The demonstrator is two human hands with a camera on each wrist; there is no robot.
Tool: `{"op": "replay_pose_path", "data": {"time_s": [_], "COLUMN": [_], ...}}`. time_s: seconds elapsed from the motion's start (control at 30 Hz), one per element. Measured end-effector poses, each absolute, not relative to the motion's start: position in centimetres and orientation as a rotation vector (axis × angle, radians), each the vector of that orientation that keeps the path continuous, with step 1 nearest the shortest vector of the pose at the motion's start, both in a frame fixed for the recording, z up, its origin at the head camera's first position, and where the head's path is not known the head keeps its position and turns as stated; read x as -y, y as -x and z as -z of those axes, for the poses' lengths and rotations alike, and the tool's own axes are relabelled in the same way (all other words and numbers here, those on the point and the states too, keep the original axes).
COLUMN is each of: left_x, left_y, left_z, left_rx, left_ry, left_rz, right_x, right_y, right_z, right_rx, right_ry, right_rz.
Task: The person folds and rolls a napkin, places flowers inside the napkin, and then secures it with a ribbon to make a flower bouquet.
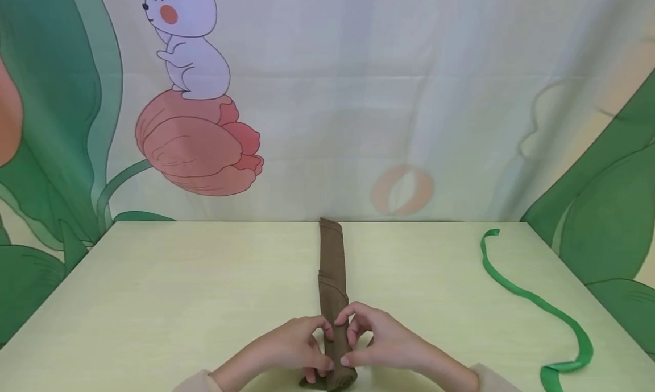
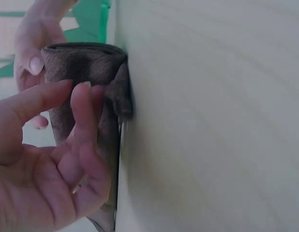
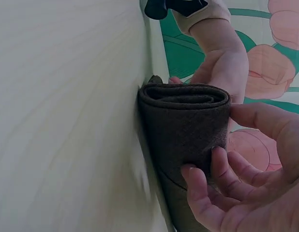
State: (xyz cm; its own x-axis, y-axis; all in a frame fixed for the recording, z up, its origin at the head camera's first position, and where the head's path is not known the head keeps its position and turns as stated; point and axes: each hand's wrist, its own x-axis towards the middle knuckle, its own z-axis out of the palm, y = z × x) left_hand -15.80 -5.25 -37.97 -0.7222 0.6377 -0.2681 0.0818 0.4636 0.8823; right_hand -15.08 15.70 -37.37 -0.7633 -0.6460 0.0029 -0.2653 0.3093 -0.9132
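Note:
A brown cloth (image 1: 332, 252), folded into a long narrow strip with stitched seams, runs from the table's far edge to its near edge. Its near end is a flattened roll, whose coiled layers (image 3: 186, 96) show in the right wrist view. At the roll's left side my left hand (image 1: 302, 343) has its curled fingers and thumb on the fabric. From the right, my right hand (image 1: 384, 338) holds the same roll, thumb low and fingers bent over its side. In the left wrist view a loose fold (image 2: 120, 96) of the cloth sticks out near the tabletop.
A long green ribbon (image 1: 532, 298) lies in a wavy line along the right side of the pale table (image 1: 179, 284). Behind the table hangs a curtain (image 1: 327, 107) printed with a white animal, flowers and leaves.

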Motion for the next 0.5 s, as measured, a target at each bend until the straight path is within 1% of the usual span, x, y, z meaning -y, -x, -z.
{"op": "replay_pose_path", "data": {"time_s": [0.2,0.37,0.5], "left_x": [6.9,8.2,8.9], "left_y": [15.8,15.4,15.3], "left_z": [38.1,38.0,38.0], "left_rx": [-1.971,-2.082,-2.200], "left_ry": [-0.523,-0.502,-0.517], "left_rz": [-1.407,-1.387,-1.365], "right_x": [-14.4,-13.6,-13.1], "right_y": [15.1,15.2,15.1], "right_z": [37.5,37.9,38.2], "right_rx": [-2.238,-2.226,-2.302], "right_ry": [0.838,0.881,0.883], "right_rz": [1.471,1.516,1.425]}}
